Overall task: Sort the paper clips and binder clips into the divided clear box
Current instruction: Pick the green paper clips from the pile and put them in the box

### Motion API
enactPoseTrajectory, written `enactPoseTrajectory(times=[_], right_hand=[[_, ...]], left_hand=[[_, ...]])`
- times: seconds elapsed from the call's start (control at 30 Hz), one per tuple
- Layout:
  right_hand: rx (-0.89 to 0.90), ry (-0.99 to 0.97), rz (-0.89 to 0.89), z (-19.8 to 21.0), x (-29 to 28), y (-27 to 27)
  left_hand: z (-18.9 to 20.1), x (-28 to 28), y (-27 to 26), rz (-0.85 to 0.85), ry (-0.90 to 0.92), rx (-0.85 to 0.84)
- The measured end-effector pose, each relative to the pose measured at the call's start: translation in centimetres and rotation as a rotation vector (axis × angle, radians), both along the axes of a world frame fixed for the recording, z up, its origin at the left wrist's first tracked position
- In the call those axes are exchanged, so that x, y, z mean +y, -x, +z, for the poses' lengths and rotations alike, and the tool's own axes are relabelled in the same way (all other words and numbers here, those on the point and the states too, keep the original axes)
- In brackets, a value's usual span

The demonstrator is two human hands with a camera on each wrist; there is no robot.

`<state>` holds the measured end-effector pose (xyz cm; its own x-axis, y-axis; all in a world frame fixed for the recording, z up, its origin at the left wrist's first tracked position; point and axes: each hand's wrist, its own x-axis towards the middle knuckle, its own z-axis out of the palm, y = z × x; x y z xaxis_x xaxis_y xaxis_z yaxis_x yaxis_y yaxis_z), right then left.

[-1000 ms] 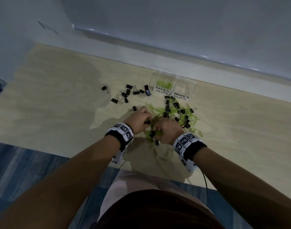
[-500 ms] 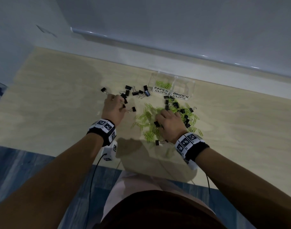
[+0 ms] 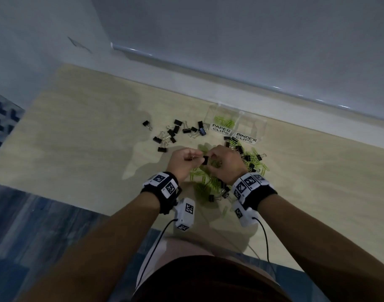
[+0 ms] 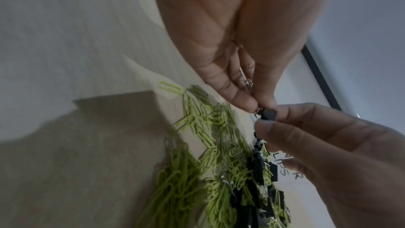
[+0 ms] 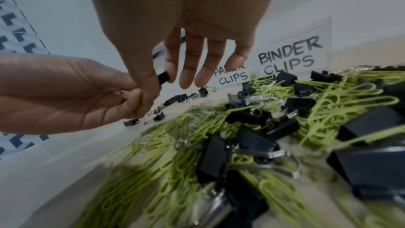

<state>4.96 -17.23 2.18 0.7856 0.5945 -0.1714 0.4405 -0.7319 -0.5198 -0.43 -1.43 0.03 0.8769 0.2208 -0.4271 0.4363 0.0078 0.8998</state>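
Both hands meet just above the mixed pile and share one black binder clip point(image 3: 205, 160). My left hand point(image 3: 195, 158) pinches its silver wire handle point(image 4: 248, 84). My right hand point(image 3: 210, 159) pinches the clip's black body point(image 4: 268, 114) between thumb and forefinger, with the other fingers spread point(image 5: 197, 61). Green paper clips point(image 3: 205, 182) lie under the hands, tangled with more binder clips point(image 3: 250, 160) to the right. The divided clear box point(image 3: 239, 114) stands behind, labelled PAPER CLIPS point(image 3: 221, 129) and BINDER CLIPS point(image 3: 246, 137). Green clips point(image 3: 224, 122) lie in its paper compartment.
Several loose binder clips point(image 3: 175, 131) are scattered left of the box. A pale wall and ledge point(image 3: 274, 101) run right behind the box. The wooden tabletop point(image 3: 77, 138) ends at a front edge near my wrists, with blue-grey floor point(image 3: 34, 225) below.
Half a second ago my left hand was out by the scattered binder clips and my right lay on the pile. Both have come together over the pile, holding one binder clip.
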Motion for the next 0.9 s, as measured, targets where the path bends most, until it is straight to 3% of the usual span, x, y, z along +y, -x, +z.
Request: enactPoseTrajectory(times=[0.27,0.47,0.63,0.73,0.8,0.9], right_hand=[[-0.015,0.061,0.085,0.5,-0.4,-1.1],[0.066,0.048,-0.003,0.5,0.1,-2.0],[0.088,0.09,-0.118,1.1,1.9,-4.8],[0.113,0.13,-0.137,1.5,3.2,-6.1],[0.145,0.203,-0.104,1.3,3.6,-6.4],[0.19,0.314,0.042,0.9,4.0,-5.8]], left_hand=[[-0.5,1.0,0.8,-0.052,-0.043,-0.004],[-1.1,2.0,1.5,0.063,-0.177,0.002],[-1.4,2.5,2.4,-0.239,-0.486,-0.061],[-1.8,2.5,2.7,-0.298,-0.666,-0.086],[-1.8,2.4,3.0,-0.336,-0.693,-0.008],[-1.7,1.4,3.5,-0.455,-0.808,-0.052]])
